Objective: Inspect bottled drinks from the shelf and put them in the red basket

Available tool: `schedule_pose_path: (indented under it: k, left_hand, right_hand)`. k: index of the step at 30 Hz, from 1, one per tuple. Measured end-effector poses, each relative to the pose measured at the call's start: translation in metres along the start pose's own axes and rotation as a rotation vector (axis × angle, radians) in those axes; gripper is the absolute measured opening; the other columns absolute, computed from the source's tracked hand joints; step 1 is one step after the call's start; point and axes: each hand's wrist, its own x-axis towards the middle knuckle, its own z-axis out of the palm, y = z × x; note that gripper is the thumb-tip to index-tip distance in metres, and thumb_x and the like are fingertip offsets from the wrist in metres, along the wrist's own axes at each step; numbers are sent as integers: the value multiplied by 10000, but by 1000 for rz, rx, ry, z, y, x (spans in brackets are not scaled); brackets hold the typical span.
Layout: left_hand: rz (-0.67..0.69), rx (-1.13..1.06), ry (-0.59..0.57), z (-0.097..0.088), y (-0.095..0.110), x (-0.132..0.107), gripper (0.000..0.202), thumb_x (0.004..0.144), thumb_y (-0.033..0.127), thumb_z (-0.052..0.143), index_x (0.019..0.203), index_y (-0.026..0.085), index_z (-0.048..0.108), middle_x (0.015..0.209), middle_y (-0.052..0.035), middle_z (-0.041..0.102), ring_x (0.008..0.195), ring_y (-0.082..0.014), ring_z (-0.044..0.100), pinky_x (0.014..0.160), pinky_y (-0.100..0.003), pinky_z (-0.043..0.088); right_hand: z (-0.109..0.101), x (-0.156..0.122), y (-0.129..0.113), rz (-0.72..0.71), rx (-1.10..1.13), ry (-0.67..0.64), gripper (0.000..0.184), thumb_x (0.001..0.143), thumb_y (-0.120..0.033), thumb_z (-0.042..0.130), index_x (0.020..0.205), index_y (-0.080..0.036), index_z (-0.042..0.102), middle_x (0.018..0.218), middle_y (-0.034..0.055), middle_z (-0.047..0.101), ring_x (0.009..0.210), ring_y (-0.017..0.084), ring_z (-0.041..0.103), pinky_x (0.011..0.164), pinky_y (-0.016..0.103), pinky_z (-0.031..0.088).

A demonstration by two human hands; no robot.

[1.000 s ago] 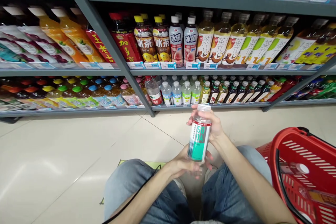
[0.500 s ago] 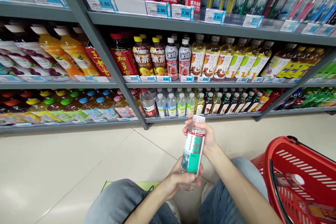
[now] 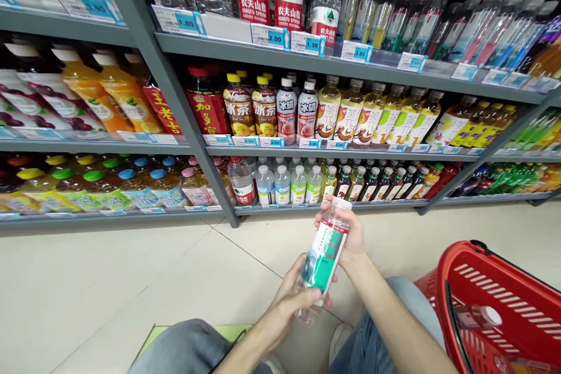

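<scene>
Bottle: a clear soda bottle with a white, red and green label is held tilted, cap end up and leaning toward the basket. It is left of the basket and clear of it.
Left hand: the lower end of the bottle is cupped by the left hand, with the fingers wrapped around the base on the side far from the basket.
Right hand: the cap end is grasped by the right hand, with the fingers closed behind the label on the side nearer the basket.
Step in hand: the bottle is judged to be held up for a look, label turned toward the face. It is neither on a shelf nor in the basket.
Basket: it is red with its rim open upward, and a capped bottle is seen inside.
Shelves: rows of drinks are ranged beyond and left of the basket. The bottom shelf is nearest the cap.
Next move: any one-handed carrying calls for one grasp to be made firm before the other is loosened, as the bottle is smooth and tilted.
</scene>
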Motion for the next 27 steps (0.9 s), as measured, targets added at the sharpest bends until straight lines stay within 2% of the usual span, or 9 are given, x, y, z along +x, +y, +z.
schedule_pose_path:
  k: [4, 7, 10, 13, 16, 19, 22, 24, 27]
  left_hand:
    - [55, 160, 128, -3, 0, 4, 625, 797, 479, 751, 1286, 234, 448, 1054, -97, 654, 888, -257, 686, 567, -260, 491]
    - [163, 348, 234, -7, -10, 7, 646, 794, 418, 777, 1311, 235, 436, 1085, -87, 646, 889, -223, 667, 658, -274, 535]
    - [277, 542, 373, -9, -18, 9, 664, 806, 358, 773, 1360, 253, 422, 1307, -115, 567, 958, -209, 647, 728, -277, 557]
    - [301, 555, 429, -10, -17, 10, 637, 831, 378, 743, 1368, 271, 417, 1422, -121, 492, 1032, -226, 631, 653, -250, 561]
    - [241, 458, 385, -10, -9, 12, 625, 816, 426, 754, 1337, 256, 454, 1346, -123, 545, 966, -226, 645, 564, -232, 543]
    - [165, 324, 221, -12, -1, 13, 606, 839, 490, 718, 1323, 224, 470, 1182, -125, 609, 842, -211, 645, 494, -239, 529]
    - [66, 188, 67, -14, 0, 13, 487, 885, 531, 647, 1209, 180, 546, 1019, -112, 636, 770, -201, 648, 472, -234, 519]
    - [36, 161, -1, -15, -4, 13, 487, 861, 536, 677, 1170, 172, 580, 1013, -119, 637, 795, -220, 661, 483, -243, 534]
    - [75, 183, -21, -13, -12, 12, 634, 818, 534, 730, 1317, 189, 546, 1080, -141, 645, 865, -258, 668, 544, -291, 577]
  right_hand:
    - [1, 5, -9, -62, 49, 159, 310, 610, -241, 750, 913, -201, 694, 774, -18, 731, 637, 142, 671, 632, 272, 563]
    - [1, 10, -16, -122, 80, 217, 300, 618, -214, 754, 909, -209, 682, 764, -32, 709, 651, 137, 662, 661, 277, 561]
    - [-3, 14, -23, -178, 98, 264, 280, 625, -200, 762, 886, -224, 664, 725, -52, 671, 667, 136, 658, 657, 269, 548]
    - [-7, 17, -27, -182, 125, 284, 304, 611, -178, 773, 881, -240, 648, 702, -68, 651, 672, 134, 655, 628, 253, 531]
    - [-10, 17, -28, -171, 102, 267, 312, 617, -177, 771, 892, -245, 641, 702, -69, 647, 677, 135, 652, 635, 254, 529]
    - [-10, 13, -25, -186, 39, 211, 305, 642, -204, 767, 920, -239, 647, 727, -59, 651, 689, 141, 651, 673, 279, 539]
    - [-9, 8, -22, -195, -24, 104, 330, 657, -235, 778, 969, -225, 670, 734, -44, 655, 682, 149, 647, 681, 298, 542]
    - [-7, 5, -22, -196, -76, 2, 337, 655, -254, 790, 974, -213, 686, 727, -32, 656, 664, 152, 642, 667, 298, 539]
    - [-2, 1, -26, -207, -223, -90, 317, 688, -304, 791, 972, -196, 701, 794, 9, 699, 679, 169, 655, 670, 309, 538]
